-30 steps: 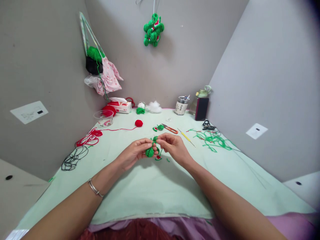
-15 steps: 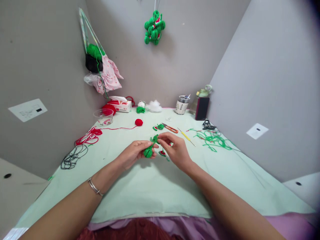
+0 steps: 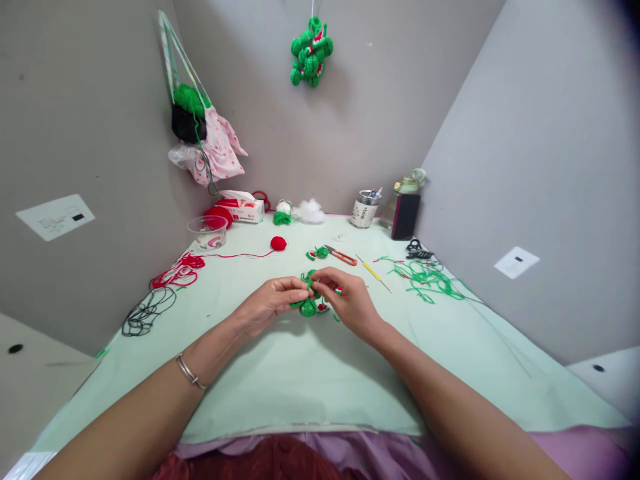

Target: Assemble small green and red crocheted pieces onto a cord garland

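Observation:
A green crocheted piece with a round ball end hangs between my two hands, over the middle of the table. My left hand pinches it from the left, thumb and fingertips together. From the right, my right hand has its thumb and index finger closed on its upper green part. The fingertips of both hands nearly meet and hide some of the piece. Small red, white and green crocheted bits show just behind, partly covered by my right hand.
Orange-handled snips, a yellow crochet hook and a small red yarn ball lie beyond my hands. Green yarn scraps are at right, a clear tub at left. A phone stands at the back.
The green ball end has swung right and now hangs below my fingertips. My left hand has closed from a looser hold, and both hands' fingertips have come closer together.

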Demonstrator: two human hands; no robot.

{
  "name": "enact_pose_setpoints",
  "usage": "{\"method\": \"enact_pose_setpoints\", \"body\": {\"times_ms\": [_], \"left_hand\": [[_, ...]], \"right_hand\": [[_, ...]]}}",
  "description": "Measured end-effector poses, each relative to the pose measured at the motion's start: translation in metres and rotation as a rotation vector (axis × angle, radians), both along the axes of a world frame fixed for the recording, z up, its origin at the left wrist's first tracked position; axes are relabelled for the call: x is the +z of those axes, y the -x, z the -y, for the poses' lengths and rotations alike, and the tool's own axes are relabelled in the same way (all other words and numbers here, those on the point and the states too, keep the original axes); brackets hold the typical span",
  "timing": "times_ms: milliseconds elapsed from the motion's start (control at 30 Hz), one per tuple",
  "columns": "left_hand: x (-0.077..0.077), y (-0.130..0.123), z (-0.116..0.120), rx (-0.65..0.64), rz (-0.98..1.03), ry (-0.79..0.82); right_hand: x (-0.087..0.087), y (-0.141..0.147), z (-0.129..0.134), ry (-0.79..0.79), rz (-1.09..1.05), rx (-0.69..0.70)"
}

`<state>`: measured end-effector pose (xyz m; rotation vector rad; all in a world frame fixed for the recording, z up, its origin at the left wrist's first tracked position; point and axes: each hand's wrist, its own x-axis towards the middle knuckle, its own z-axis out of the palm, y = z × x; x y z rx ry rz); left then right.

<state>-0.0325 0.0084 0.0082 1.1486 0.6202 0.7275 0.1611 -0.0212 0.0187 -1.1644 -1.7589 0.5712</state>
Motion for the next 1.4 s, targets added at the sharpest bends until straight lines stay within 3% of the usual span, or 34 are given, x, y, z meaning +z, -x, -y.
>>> {"method": "enact_pose_setpoints", "body": {"times_ms": [100, 200, 367, 633, 933, 1400], "left_hand": [[-0.001, 0.0, 0.0, 0.035, -0.028, -0.003], [0.0, -0.001, 0.0, 0.079, -0.071, -0.013], [0.0, -0.002, 0.0, 0.11, -0.109, -0.038], [0.0, -0.003, 0.001, 0.089, -0.094, -0.108], [-0.005, -0.003, 0.0, 0.111, -0.105, -0.138], [-0.013, -0.003, -0.004, 0.119, -0.095, -0.157]], "right_hand": [[0.003, -0.001, -0.005, 0.23, -0.229, 0.077], [0.009, -0.003, -0.007, 0.298, -0.342, 0.092], [0.014, -0.007, -0.007, 0.234, -0.373, 0.043], [0.015, -0.001, -0.001, 0.256, -0.497, 0.2], [0.016, 0.003, 0.0, 0.243, -0.396, 0.096], [0.013, 0.003, -0.001, 0.222, -0.346, 0.051]]}}
